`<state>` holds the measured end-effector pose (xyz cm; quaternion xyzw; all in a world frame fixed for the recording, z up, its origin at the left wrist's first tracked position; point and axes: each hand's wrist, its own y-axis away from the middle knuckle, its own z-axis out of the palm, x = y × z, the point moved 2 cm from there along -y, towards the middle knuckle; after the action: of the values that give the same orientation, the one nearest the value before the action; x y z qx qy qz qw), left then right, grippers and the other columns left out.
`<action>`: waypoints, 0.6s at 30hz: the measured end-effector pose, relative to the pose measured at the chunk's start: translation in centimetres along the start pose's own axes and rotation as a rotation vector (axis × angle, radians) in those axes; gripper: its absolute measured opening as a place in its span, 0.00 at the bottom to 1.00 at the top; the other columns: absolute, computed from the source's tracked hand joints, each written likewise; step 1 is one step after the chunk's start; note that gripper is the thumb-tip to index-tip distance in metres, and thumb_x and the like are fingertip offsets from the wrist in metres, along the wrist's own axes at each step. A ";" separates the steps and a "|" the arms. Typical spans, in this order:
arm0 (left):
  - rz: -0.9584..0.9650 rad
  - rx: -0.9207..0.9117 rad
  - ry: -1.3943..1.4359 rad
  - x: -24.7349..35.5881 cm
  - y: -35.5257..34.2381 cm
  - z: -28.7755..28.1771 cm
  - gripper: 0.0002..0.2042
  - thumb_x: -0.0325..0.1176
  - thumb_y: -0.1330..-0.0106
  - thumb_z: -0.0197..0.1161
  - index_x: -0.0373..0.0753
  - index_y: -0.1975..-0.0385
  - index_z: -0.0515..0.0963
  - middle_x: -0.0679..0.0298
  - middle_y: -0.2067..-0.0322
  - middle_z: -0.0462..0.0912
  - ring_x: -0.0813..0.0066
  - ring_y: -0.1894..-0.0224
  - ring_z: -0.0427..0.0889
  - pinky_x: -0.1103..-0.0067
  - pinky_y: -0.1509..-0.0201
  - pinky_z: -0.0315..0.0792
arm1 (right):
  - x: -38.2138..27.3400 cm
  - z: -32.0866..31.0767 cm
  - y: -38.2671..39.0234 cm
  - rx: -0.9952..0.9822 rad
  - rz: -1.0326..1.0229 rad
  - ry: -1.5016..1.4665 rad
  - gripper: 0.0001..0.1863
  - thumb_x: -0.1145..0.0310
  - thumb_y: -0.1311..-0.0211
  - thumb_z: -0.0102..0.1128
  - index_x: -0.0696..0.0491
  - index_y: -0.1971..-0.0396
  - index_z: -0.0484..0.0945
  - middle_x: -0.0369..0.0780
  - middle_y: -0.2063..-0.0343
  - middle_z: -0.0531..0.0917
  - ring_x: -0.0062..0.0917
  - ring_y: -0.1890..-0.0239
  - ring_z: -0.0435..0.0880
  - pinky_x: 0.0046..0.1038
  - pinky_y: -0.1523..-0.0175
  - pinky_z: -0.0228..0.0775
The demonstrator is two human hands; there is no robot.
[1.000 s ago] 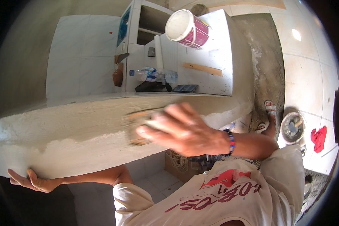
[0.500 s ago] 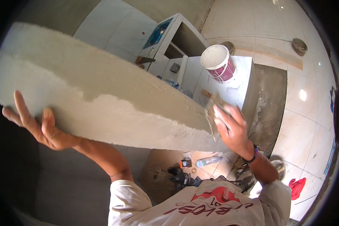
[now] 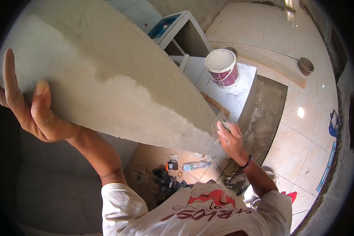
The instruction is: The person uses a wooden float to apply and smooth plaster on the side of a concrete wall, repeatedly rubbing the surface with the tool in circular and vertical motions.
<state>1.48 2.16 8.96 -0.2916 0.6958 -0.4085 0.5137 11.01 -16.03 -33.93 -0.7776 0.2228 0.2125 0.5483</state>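
A broad plastered slab (image 3: 118, 94) runs from the upper left toward the middle, with a dark damp patch along its far side and a paler near side. My left hand (image 3: 41, 112) rests against its left part, fingers spread and holding nothing. At the narrow right end of the slab, my right hand (image 3: 233, 142) is closed round a flat grey-brown pad (image 3: 223, 118), pressed to the plaster. The fingers and some blur hide most of the pad, so its exact kind is unclear.
Beyond the slab, a white and maroon bucket (image 3: 223, 72) and a wooden strip (image 3: 215, 103) lie on a white tiled counter (image 3: 246, 80). Farther back is a sink (image 3: 164, 26). Below, a plastic bottle (image 3: 196, 165) and coiled wire (image 3: 139, 175) lie on the floor; a bowl (image 3: 305, 66) stands right.
The view has shifted, with the slab's left part looming larger. My right hand stays at the slab's right end with the pad, now more turned; my left hand remains spread on the plaster.
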 end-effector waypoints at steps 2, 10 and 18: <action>-0.015 0.003 0.028 -0.2 0.4 1.1 0.25 0.38 0.41 0.54 0.31 0.46 0.82 0.50 0.38 0.78 0.63 0.27 0.61 0.63 0.26 0.59 | 3.5 0.8 5.7 -0.060 0.270 -0.114 0.20 0.78 0.40 0.64 0.57 0.46 0.82 0.46 0.60 0.80 0.41 0.58 0.80 0.37 0.52 0.74; 0.029 -0.039 -0.091 1.6 -0.8 0.4 0.29 0.42 0.41 0.55 0.33 0.41 0.79 0.46 0.24 0.52 0.56 0.20 0.44 0.60 0.21 0.39 | 0.9 -4.2 -1.9 0.163 0.398 -0.237 0.19 0.77 0.38 0.61 0.63 0.46 0.81 0.46 0.59 0.83 0.33 0.57 0.83 0.30 0.48 0.73; -0.027 -0.118 -0.055 2.0 -1.5 -0.2 0.29 0.37 0.48 0.52 0.36 0.44 0.82 0.42 0.22 0.39 0.46 0.20 0.36 0.58 0.20 0.32 | -12.3 -11.0 -19.1 0.209 -0.260 -0.251 0.21 0.79 0.43 0.65 0.60 0.47 0.82 0.48 0.65 0.81 0.40 0.64 0.81 0.33 0.57 0.74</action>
<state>0.65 -0.16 9.39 -0.3418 0.7003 -0.3655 0.5092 13.04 -19.37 -9.01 -0.7060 0.0714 0.2110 0.6723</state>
